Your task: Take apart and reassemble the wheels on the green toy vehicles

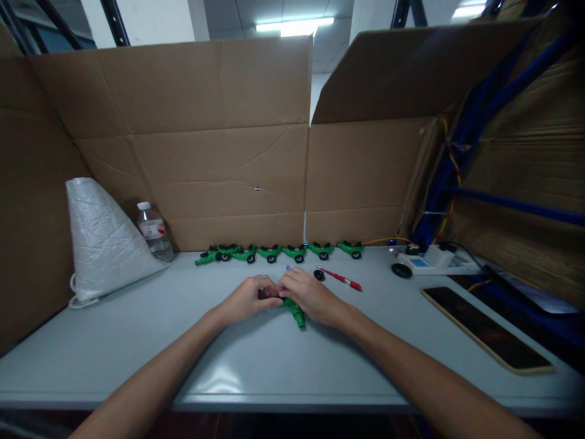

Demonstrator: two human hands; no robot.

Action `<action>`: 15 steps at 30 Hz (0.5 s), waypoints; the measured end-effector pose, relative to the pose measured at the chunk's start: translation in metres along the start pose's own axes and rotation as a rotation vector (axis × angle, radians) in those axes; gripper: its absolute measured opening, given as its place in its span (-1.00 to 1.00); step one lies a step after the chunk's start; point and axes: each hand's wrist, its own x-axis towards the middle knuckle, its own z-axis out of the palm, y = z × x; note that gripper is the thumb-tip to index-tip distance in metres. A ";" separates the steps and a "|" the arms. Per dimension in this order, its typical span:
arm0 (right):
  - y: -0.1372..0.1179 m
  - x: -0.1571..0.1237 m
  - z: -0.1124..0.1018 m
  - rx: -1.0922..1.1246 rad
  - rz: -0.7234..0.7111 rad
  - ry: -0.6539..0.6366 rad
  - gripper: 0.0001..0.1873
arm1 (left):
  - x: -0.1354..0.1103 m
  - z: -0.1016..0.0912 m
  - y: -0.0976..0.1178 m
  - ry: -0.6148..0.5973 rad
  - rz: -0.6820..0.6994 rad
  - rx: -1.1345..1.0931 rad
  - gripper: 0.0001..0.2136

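Before the row of green toy vehicles, the left hand and right hand meet at a green toy body, held between narrowed fingertips; a dark part shows between the left thumb and fingers, too obscured to identify. One end of the body points away from the row, and the opposed pinch presumably steadies so small a piece. Just in front of the row's right half lie a loose black wheel and a red pen-like tool, likely placed for easy reach; the row stands behind, perhaps to leave working room
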 end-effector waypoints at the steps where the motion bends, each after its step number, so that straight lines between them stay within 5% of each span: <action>1: -0.001 0.000 -0.001 -0.005 0.005 -0.004 -0.84 | 0.000 0.000 -0.001 0.002 0.000 0.000 -0.72; 15: 0.004 -0.002 -0.002 0.210 0.107 0.069 -0.96 | 0.000 0.000 -0.002 0.008 0.017 0.005 -0.72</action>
